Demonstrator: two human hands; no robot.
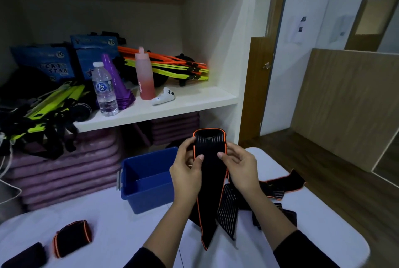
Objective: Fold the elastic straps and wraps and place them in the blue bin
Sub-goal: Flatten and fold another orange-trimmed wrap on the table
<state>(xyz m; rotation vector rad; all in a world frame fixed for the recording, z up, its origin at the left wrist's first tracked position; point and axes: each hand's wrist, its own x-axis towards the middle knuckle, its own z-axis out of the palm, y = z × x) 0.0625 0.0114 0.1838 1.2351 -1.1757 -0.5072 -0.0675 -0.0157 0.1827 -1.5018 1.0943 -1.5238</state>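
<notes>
My dark sleeves sit at the bottom edge, and from them my forearms reach up over the white table. Both hands grip one black strap with orange edging: my left hand pinches its left edge and my right hand its right edge, thumbs flat on the front and fingers curled behind. The top of the strap is bent over into a loop above my thumbs, and its long tail hangs down between my wrists to the table. The blue bin stands on the table just left of my left hand, with its open top up. More loose straps lie spread on the table to my right. Near the left corner lies a rolled wrap, with a darker roll beside it. On the shelf behind stand a water bottle and a pink bottle.
</notes>
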